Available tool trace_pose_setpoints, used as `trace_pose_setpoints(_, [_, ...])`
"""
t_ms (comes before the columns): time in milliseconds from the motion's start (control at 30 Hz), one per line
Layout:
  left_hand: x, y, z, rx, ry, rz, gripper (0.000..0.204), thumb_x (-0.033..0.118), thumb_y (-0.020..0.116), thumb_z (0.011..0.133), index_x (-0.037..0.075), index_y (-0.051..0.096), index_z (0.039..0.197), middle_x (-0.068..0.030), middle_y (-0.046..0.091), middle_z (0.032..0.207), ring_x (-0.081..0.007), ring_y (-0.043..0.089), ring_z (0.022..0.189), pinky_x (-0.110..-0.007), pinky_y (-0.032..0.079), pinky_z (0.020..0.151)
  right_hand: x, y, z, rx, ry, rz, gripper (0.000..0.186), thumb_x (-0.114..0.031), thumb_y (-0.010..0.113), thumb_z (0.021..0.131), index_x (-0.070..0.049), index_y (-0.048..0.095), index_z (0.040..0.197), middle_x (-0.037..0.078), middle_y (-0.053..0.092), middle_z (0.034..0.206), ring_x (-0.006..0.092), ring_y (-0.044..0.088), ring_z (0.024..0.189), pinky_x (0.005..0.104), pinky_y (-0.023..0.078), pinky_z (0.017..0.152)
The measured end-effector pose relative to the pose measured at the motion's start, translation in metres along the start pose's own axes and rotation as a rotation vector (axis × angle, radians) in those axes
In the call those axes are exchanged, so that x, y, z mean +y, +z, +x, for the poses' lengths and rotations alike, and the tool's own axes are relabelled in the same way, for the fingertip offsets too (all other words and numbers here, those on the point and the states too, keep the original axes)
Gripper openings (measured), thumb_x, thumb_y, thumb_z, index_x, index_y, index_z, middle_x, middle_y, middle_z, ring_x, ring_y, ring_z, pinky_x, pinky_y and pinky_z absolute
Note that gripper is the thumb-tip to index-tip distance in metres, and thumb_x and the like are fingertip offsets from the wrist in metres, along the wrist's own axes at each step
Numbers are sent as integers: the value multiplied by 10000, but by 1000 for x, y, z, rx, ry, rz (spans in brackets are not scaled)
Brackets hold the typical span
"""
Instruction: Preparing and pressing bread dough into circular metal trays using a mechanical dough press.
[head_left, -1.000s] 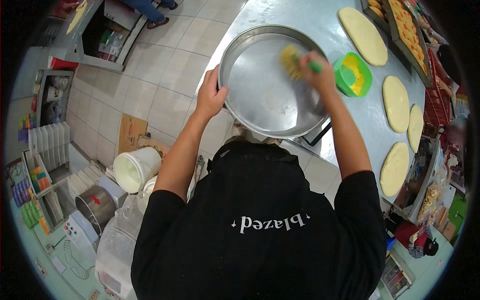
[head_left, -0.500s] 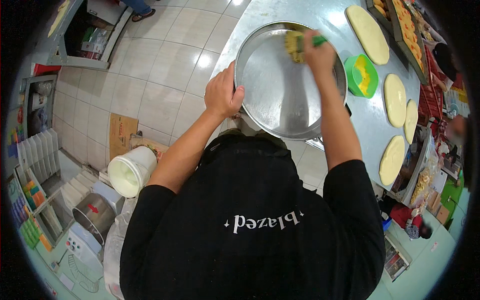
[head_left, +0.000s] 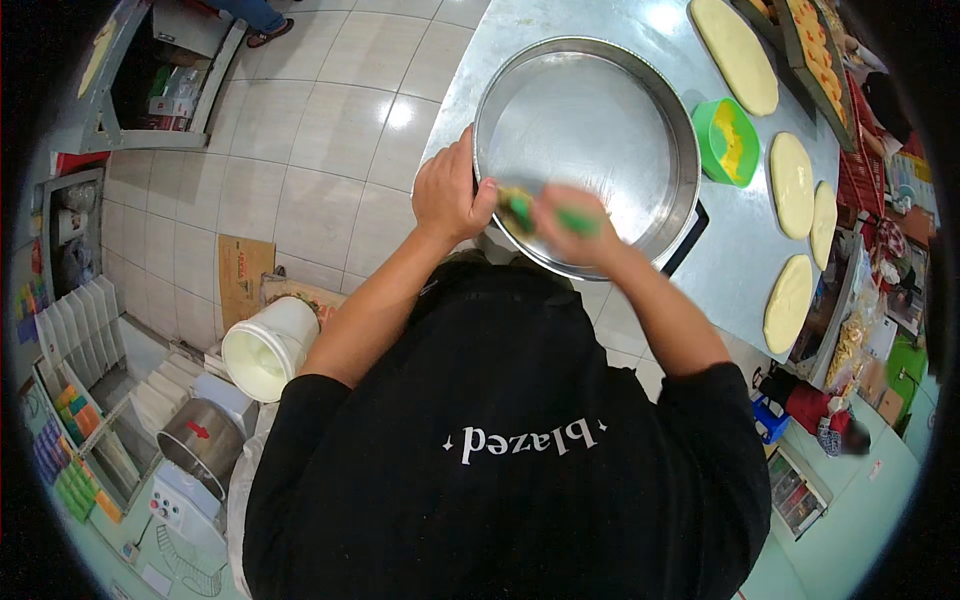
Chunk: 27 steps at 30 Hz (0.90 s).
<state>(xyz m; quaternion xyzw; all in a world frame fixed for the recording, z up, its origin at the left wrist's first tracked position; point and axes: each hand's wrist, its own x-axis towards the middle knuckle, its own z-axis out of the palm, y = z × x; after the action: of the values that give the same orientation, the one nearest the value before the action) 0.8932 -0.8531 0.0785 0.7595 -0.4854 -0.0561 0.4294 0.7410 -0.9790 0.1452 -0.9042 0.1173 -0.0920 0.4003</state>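
Observation:
A large round metal pan (head_left: 590, 130) sits at the left edge of the steel table (head_left: 490, 28). My left hand (head_left: 455, 190) grips its left rim from outside. Inside the pan's lower left, near that hand, my right hand (head_left: 575, 225) is closed on a green-handled brush (head_left: 515, 208); motion blurs both. To the pan's right stands a green bowl (head_left: 723, 145) smeared with a yellow substance. Pale flattened dough pieces lie along the table's right side, among them a long one (head_left: 733, 55) at the back and a smaller one (head_left: 788, 300) at the front.
Trays of baked buns (head_left: 812, 60) occupy the back right corner. A white bucket (head_left: 255, 355) and cardboard (head_left: 240, 275) are on the floor at lower left. A person's leg (head_left: 250, 12) shows at top left; another person (head_left: 815, 410) is beyond the table at right.
The brush in my right hand has swept from the pan's upper right down to its lower left. My left hand still holds the rim; the pan sits slightly further right and up in view.

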Motion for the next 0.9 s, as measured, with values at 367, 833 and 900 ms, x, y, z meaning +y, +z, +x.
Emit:
trace_pose_setpoints(367, [6, 1, 5, 54, 65, -6, 634, 313, 490, 716, -75, 428, 1213, -175, 569, 815, -324, 541, 698, -411, 420, 620, 25, -53, -76, 224, 54, -456, 179, -113, 601, 769, -55, 498, 634, 115, 482, 567, 294, 499, 517, 377, 395, 476])
trace_pose_setpoints(833, [7, -3, 17, 34, 76, -27, 631, 338, 465, 743, -56, 421, 1233, -199, 589, 876, -355, 544, 741, -427, 419, 664, 0, -23, -46, 0, -199, -172, 129, -166, 635, 733, -124, 521, 691, 78, 525, 618, 281, 515, 582, 389, 413, 550])
trace_pose_setpoints(900, [6, 0, 19, 34, 97, -35, 628, 342, 460, 750, -55, 422, 1236, -203, 591, 890, -360, 545, 748, -425, 421, 668, 22, -50, -58, 151, -111, -242, 132, -139, 633, 736, -104, 519, 677, 80, 501, 600, 280, 499, 569, 386, 396, 534])
